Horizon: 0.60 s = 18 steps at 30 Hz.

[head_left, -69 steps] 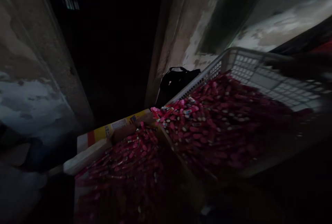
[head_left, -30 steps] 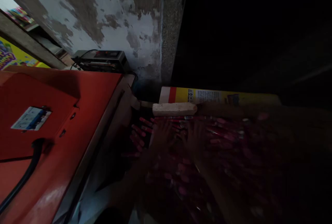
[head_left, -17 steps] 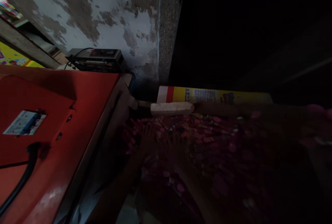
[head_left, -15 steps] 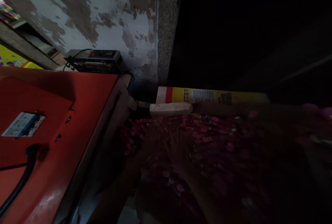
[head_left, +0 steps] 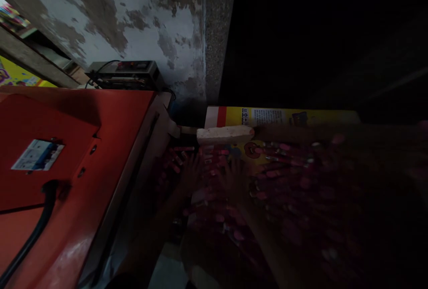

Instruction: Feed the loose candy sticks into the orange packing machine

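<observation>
Flanking pink tubes (head_left: 267, 175) – red machine (head_left: 67, 146), yellow carton (head_left: 284, 116)

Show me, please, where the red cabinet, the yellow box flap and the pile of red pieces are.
red cabinet (head_left: 110, 115), head view, bare top panel.
yellow box flap (head_left: 267, 116), head view, printed label strip.
pile of red pieces (head_left: 284, 168), head view, upper part of heap.

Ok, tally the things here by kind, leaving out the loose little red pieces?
hands: 2, left hand and right hand, both on the red pieces
carton, yellow flap: 1
orange cabinet: 1
black device: 1
Total: 5
</observation>
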### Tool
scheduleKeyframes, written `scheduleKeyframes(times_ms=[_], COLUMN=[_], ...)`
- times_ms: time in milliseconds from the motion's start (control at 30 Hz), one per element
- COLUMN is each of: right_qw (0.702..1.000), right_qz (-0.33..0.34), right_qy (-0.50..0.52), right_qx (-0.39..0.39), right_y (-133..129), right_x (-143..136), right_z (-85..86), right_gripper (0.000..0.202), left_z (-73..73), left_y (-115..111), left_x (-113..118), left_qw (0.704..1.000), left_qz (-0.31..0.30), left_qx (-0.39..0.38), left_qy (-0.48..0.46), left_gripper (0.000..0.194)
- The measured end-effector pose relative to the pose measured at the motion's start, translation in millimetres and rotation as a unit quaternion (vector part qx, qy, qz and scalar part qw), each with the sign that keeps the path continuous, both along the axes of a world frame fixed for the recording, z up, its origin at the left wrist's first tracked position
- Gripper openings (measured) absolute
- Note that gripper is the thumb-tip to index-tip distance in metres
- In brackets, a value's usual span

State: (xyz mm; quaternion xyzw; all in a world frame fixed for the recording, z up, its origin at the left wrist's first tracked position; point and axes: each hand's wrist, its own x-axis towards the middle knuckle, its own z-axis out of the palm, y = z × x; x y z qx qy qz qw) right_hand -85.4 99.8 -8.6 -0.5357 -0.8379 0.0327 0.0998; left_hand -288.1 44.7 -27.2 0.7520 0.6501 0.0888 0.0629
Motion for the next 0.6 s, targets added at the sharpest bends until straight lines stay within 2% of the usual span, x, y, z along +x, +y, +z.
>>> scheduleKeyframes(times_ms=[100,200,267,367,433,500,533,600], right_qw=[0.994,0.993,0.993,0.997,0.998,0.998,0.994,0.987], right_qz=[-0.109,-0.12,-0.113,-0.053,-0.02,-0.064,-0.105,-0.156], right_qy=[0.004,-0.003,0.007,0.04,0.046,0.025,0.006,-0.037], right_qx=[0.025,0.001,-0.017,-0.038,-0.034,-0.003,0.015,0.024], right_y=[-12.8,-28.4,-38.0,-44.2,-43.9,-44.9,-47.3,-56.0], right_x=[30.0,27.8,12.3,8.0,32.6,71.7,91.1,117.6], right_z=[-0.4,-9.0,-12.5,-4.3,10.3,26.7,33.3,39.7], right_gripper=[0.058,0.06,0.06,0.058,0.055,0.054,0.055,0.059], left_z=[5.6,4.8,2.9,3.0,6.4,12.2,15.7,22.7], left_y=[-12.8,-24.1,-30.9,-39.9,-44.8,-48.5,-49.9,-52.3], left_x=[33.9,59.2,52.2,13.0,-10.0,-12.6,-4.5,25.7], left_qw=[0.998,0.994,0.993,0.991,0.992,0.992,0.991,0.982], left_qz=[-0.054,-0.098,-0.109,-0.117,-0.106,-0.103,-0.119,-0.179], left_qx=[0.001,-0.02,-0.037,-0.056,-0.065,-0.064,-0.062,-0.059], left_qy=[-0.035,-0.048,-0.034,0.007,0.027,0.026,0.019,-0.002], left_gripper=[0.077,0.078,0.075,0.065,0.064,0.071,0.075,0.087])
